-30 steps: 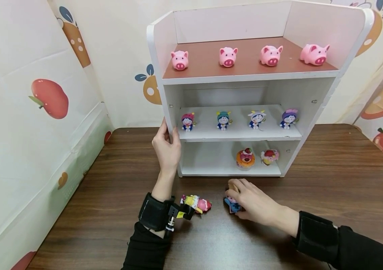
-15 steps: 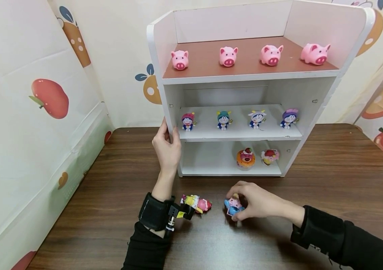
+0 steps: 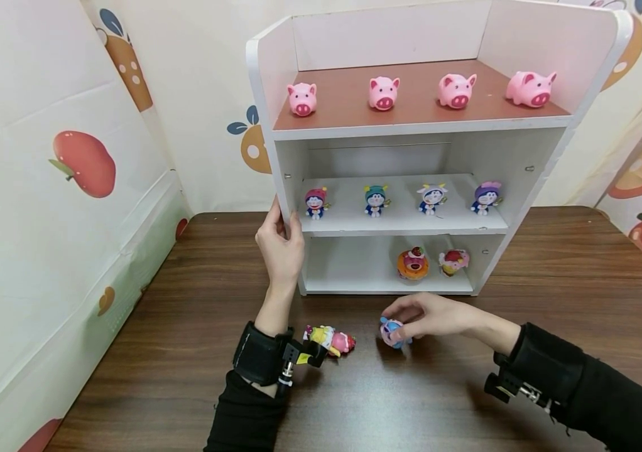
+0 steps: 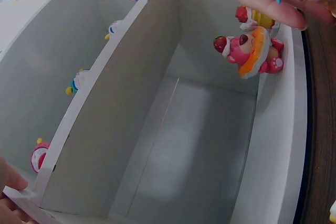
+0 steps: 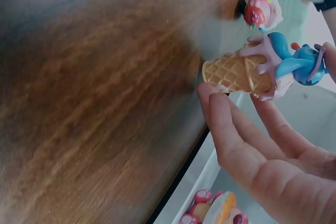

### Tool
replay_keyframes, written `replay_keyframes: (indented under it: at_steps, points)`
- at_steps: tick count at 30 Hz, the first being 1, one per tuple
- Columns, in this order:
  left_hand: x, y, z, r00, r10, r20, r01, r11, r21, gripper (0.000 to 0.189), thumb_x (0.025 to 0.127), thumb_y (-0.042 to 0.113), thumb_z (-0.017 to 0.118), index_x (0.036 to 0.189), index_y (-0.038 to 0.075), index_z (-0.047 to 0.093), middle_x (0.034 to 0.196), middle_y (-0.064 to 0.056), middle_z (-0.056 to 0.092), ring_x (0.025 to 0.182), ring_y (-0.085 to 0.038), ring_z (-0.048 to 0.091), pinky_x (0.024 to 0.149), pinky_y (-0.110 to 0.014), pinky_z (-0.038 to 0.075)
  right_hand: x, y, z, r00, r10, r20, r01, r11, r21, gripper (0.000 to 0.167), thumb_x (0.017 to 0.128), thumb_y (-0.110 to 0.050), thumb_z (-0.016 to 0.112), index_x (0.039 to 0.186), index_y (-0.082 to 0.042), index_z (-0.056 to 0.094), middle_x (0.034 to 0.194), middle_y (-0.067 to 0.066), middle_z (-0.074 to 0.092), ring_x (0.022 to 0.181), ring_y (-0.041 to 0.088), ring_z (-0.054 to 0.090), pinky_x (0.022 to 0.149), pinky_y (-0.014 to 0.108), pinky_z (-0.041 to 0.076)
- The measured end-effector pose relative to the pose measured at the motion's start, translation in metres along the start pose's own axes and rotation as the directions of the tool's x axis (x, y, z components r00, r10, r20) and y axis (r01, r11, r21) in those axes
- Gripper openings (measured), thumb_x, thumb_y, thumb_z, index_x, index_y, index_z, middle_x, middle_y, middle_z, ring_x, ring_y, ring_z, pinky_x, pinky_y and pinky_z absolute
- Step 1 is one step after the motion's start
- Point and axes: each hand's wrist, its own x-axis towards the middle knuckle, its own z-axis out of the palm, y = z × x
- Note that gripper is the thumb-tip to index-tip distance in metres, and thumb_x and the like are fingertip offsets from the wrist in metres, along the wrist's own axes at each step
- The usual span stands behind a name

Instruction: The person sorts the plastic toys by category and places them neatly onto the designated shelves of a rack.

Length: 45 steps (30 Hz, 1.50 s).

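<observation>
My right hand (image 3: 431, 317) holds a small ice-cream-cone figurine (image 5: 262, 66) by fingers and thumb, low over the table in front of the shelf. It has a brown waffle cone, pink icing and a blue character on top. In the head view mostly its blue-and-pink top (image 3: 392, 331) shows. My left hand (image 3: 282, 248) grips the front edge of the left side panel of the white shelf (image 3: 389, 293), thumb on one side and fingers on the other. Beside my left wrist lies a yellow-and-pink figurine (image 3: 332, 341) on its side.
On the bottom shelf, a pink bear in an orange ring (image 3: 413, 263) and a pink-and-yellow figurine (image 3: 453, 261) stand at the right. Several hooded figurines (image 3: 376, 201) line the middle shelf, and several pink pigs (image 3: 383, 94) the top. Brown wooden table (image 3: 575, 276) surrounds the unit.
My right hand has turned and shifted slightly toward the shelf, tipping the ice-cream-cone figurine so its top faces the head camera. My left hand keeps its place on the panel.
</observation>
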Motion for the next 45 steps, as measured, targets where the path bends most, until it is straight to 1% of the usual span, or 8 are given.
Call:
replay_keyframes:
  at_steps: [6, 12, 19, 22, 25, 30, 36, 45]
  points:
    - [0.0, 0.0, 0.0, 1.0, -0.001, 0.0, 0.001, 1.0, 0.0, 0.038, 0.082, -0.011, 0.049, 0.12, -0.01, 0.049, 0.115, -0.022, 0.054, 0.103, -0.022, 0.054, 0.084, -0.034, 0.044, -0.002, 0.0, -0.009, 0.998, 0.049, -0.048, -0.046, 0.997, 0.063, 0.041, 0.087, -0.019, 0.055, 0.117, 0.008, 0.049, 0.098, 0.01, 0.06, 0.088, 0.02, 0.056, 0.076, 0.039, 0.049]
    - [0.0, -0.001, 0.0, 1.0, -0.001, 0.0, 0.001, 1.0, -0.001, 0.038, 0.082, -0.011, 0.049, 0.12, -0.01, 0.049, 0.115, -0.021, 0.054, 0.103, -0.022, 0.053, 0.084, -0.035, 0.043, -0.001, 0.0, -0.014, 0.996, 0.008, -0.091, -0.007, 1.0, 0.01, 0.038, 0.088, -0.016, 0.053, 0.114, 0.012, 0.051, 0.094, 0.01, 0.06, 0.085, 0.022, 0.056, 0.072, 0.034, 0.051]
    - [0.001, 0.0, 0.0, 1.0, 0.004, -0.006, -0.004, 1.0, 0.008, 0.038, 0.082, -0.011, 0.049, 0.119, -0.01, 0.049, 0.115, -0.021, 0.055, 0.102, -0.024, 0.054, 0.083, -0.034, 0.044, -0.003, 0.0, -0.012, 0.986, -0.072, -0.151, 0.059, 0.994, -0.091, 0.032, 0.088, -0.017, 0.055, 0.109, 0.007, 0.057, 0.095, 0.01, 0.062, 0.086, 0.018, 0.058, 0.07, 0.03, 0.05]
    - [0.001, 0.0, 0.0, 1.0, 0.002, -0.005, -0.002, 1.0, 0.006, 0.038, 0.081, -0.011, 0.049, 0.119, -0.01, 0.049, 0.114, -0.021, 0.055, 0.102, -0.024, 0.054, 0.084, -0.034, 0.044, -0.004, -0.003, -0.008, 0.97, -0.147, -0.195, 0.107, 0.974, -0.201, 0.029, 0.087, -0.016, 0.057, 0.106, 0.005, 0.059, 0.095, 0.01, 0.063, 0.084, 0.017, 0.06, 0.07, 0.027, 0.05]
    - [0.001, 0.0, -0.001, 1.0, -0.005, -0.003, 0.005, 1.0, -0.002, 0.038, 0.082, -0.012, 0.049, 0.119, -0.011, 0.049, 0.114, -0.022, 0.054, 0.103, -0.023, 0.054, 0.084, -0.035, 0.043, -0.004, -0.006, -0.001, 0.942, -0.227, -0.248, 0.132, 0.928, -0.348, 0.027, 0.083, -0.016, 0.062, 0.102, 0.003, 0.06, 0.092, 0.007, 0.064, 0.081, 0.015, 0.061, 0.069, 0.026, 0.05]
    - [0.0, 0.001, -0.001, 1.0, -0.016, 0.001, 0.016, 1.0, -0.004, 0.038, 0.082, -0.012, 0.048, 0.12, -0.011, 0.048, 0.115, -0.022, 0.054, 0.103, -0.022, 0.053, 0.085, -0.035, 0.043, -0.002, -0.009, 0.015, 0.899, -0.274, -0.341, 0.058, 0.848, -0.527, 0.029, 0.075, -0.019, 0.071, 0.097, -0.003, 0.062, 0.084, -0.002, 0.061, 0.074, 0.012, 0.057, 0.062, 0.028, 0.05]
    - [0.001, 0.001, -0.001, 1.0, -0.019, 0.001, 0.019, 1.0, 0.001, 0.038, 0.082, -0.012, 0.049, 0.12, -0.011, 0.048, 0.115, -0.022, 0.054, 0.103, -0.023, 0.053, 0.085, -0.035, 0.043, 0.001, -0.011, 0.026, 0.861, -0.327, -0.389, 0.013, 0.78, -0.626, 0.025, 0.074, -0.017, 0.071, 0.092, -0.004, 0.062, 0.078, -0.005, 0.057, 0.068, 0.011, 0.052, 0.057, 0.022, 0.045]
    - [0.0, 0.001, 0.0, 1.0, -0.005, -0.001, 0.005, 1.0, -0.018, 0.037, 0.082, -0.011, 0.049, 0.12, -0.01, 0.049, 0.114, -0.023, 0.054, 0.102, -0.028, 0.054, 0.083, -0.038, 0.044, 0.003, -0.013, 0.028, 0.844, -0.33, -0.423, -0.004, 0.784, -0.621, 0.015, 0.075, -0.012, 0.07, 0.085, -0.005, 0.061, 0.07, -0.007, 0.054, 0.059, 0.005, 0.047, 0.05, 0.019, 0.042]
